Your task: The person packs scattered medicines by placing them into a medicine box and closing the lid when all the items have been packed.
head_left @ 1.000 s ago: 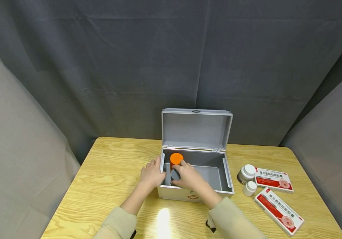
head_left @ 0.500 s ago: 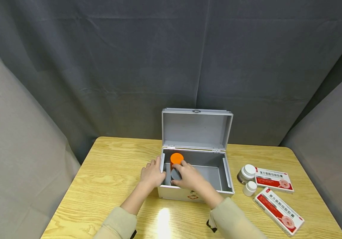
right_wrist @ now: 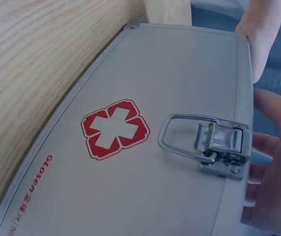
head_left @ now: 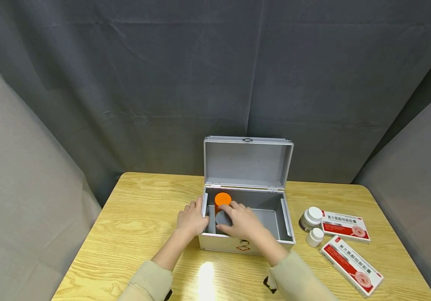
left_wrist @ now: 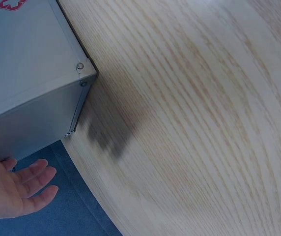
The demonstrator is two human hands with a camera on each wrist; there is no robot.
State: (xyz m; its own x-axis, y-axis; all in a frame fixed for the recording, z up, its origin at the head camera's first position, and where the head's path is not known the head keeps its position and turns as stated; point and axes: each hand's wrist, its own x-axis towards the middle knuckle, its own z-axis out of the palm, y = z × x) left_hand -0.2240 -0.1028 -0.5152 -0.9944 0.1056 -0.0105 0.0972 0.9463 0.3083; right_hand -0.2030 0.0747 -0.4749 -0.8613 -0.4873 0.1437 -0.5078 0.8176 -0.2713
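Note:
A silver case [head_left: 220, 243] stands with its lid raised. My left hand [head_left: 192, 219] rests at its left rim, thumb over the edge; in the left wrist view the left hand [left_wrist: 13, 189] has loosely extended fingers outside the wall. Inside at the left, an orange-topped container [head_left: 222, 198] stands behind a round grey-topped one [head_left: 222, 218]. My right hand [head_left: 243, 221] is over the case, thumb and fingers spread beside the grey top. In the right wrist view the case front [right_wrist: 189, 69] partly hides the right hand [right_wrist: 278, 172].
Right of the case on the wooden table [head_left: 144, 209] are a larger white-capped bottle [head_left: 311, 218], a smaller white bottle [head_left: 314, 237] and two red-and-white boxes [head_left: 345, 225], [head_left: 352, 266]. A dark curtain [head_left: 162, 83] hangs behind. A metal latch [right_wrist: 221, 142] is on the case front.
My right hand has shifted slightly right and its fingers have spread, showing more of the grey top. The left hand has stayed at the rim.

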